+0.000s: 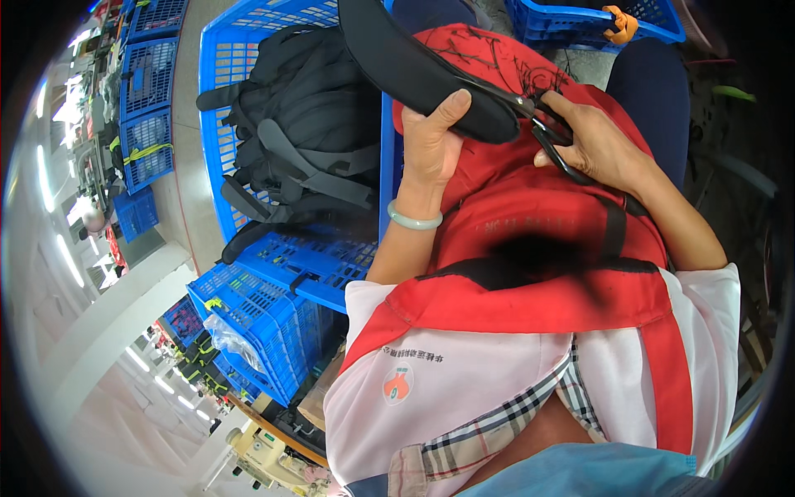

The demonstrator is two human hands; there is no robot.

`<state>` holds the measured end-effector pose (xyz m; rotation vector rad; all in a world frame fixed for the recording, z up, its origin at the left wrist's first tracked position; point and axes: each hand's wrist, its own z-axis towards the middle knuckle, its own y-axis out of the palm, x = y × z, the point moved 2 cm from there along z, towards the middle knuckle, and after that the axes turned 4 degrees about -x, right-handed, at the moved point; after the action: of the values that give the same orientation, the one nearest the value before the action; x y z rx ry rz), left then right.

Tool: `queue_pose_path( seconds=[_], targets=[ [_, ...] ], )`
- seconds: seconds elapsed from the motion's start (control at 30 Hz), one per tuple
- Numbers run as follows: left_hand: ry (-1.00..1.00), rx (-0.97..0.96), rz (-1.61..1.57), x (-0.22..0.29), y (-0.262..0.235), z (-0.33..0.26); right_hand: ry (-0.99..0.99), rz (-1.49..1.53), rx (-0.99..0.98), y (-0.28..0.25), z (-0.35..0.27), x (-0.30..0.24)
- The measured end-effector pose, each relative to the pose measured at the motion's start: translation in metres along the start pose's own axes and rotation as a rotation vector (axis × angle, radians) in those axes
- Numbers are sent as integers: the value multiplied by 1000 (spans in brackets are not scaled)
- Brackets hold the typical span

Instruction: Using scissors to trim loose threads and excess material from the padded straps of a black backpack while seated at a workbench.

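My left hand (pixel 434 142) grips a long, curved black padded strap (pixel 407 68) near its rounded end, with the thumb on top. A pair of scissors (pixel 525 104) with black handles is in my right hand (pixel 603 146), its fingers through the loops. The blades lie along the edge of the strap, close to the rounded end. Whether the blades are parted is hard to make out. Beneath both hands a red apron (pixel 497 195) covers my lap. Black thread scraps (pixel 489 54) are scattered over its far part.
Left of my lap stands a blue plastic crate (pixel 217 157) heaped with black straps (pixel 310 108). Stacked blue crates (pixel 265 311) sit nearer on the left. Another blue crate (pixel 571 26) with an orange tie is at the far right. A sewing machine (pixel 265 455) shows at lower left.
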<state>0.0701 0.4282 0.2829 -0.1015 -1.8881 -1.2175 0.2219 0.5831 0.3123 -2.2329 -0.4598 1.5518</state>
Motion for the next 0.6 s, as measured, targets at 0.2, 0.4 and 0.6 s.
queue_pose_path(
  seconds=[0.2, 0.4, 0.6],
  targets=[
    [65, -9, 88, 5, -4, 1, 20, 17, -79, -2, -1, -1],
    [39, -20, 74, 7, -2, 0, -97, -14, -13, -2, -2, 7],
    [37, -46, 94, 6, 3, 0, -46, -20, -45, 1, 7, -10]
  ],
)
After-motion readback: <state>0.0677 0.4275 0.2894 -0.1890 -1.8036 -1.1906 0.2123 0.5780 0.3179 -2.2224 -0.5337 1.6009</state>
